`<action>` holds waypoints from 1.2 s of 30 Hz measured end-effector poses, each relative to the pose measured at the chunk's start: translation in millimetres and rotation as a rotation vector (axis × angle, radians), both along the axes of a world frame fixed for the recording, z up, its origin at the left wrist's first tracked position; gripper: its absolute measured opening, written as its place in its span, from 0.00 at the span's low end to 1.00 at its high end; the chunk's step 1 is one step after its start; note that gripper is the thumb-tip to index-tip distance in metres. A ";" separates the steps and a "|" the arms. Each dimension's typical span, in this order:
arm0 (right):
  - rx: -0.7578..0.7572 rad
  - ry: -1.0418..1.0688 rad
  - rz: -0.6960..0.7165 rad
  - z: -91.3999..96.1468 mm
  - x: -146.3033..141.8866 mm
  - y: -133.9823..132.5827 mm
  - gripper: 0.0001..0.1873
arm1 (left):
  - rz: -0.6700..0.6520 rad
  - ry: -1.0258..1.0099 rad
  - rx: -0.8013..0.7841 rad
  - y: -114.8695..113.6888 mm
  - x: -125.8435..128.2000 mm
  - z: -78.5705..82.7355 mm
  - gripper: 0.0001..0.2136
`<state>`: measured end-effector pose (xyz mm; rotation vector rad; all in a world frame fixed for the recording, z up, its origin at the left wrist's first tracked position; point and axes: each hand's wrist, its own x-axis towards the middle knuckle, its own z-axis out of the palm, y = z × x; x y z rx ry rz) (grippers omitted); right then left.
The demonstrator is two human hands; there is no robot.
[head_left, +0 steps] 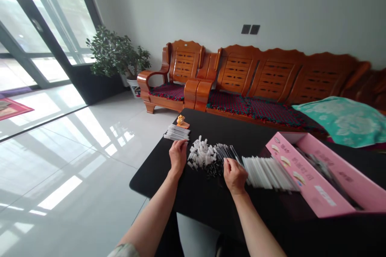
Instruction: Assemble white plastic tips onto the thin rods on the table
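Note:
My left hand (pixel 178 156) rests on the black table (pixel 199 196), fingers curled down beside a heap of small white caps (pixel 201 153); what it holds, if anything, is hidden. My right hand (pixel 234 175) is closed at the near end of a bundle of thin black refills (pixel 224 151), pinching something thin I cannot make out. A row of white pen barrels (pixel 267 172) lies just right of that hand. A small stack of finished white pens (pixel 177 132) sits beyond the left hand.
A pink open box (pixel 313 184) lies at the table's right. A small orange figure (pixel 181 120) stands at the far edge. Wooden sofa (pixel 271 76) and armchair (pixel 175 76) stand behind, a teal cloth (pixel 343 118) on the sofa, a potted plant (pixel 116 52) by the window.

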<state>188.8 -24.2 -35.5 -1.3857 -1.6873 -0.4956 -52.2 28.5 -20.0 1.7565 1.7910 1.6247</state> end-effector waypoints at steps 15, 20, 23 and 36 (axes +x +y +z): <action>-0.037 0.054 0.023 0.1 -0.4 -0.1 0.13 | 0.083 0.526 -0.144 36.3 -40.9 -15.0 0.10; -0.030 0.086 0.045 3.5 -5.0 -1.1 0.13 | 0.053 0.470 -0.016 23.2 -31.2 -4.5 0.08; -0.033 0.128 0.087 8.3 -11.7 -4.1 0.12 | -0.103 0.442 0.102 6.1 -7.8 4.3 0.09; -0.243 0.129 0.265 12.2 -26.1 -9.3 0.19 | -0.466 0.360 0.229 -20.3 38.0 12.5 0.10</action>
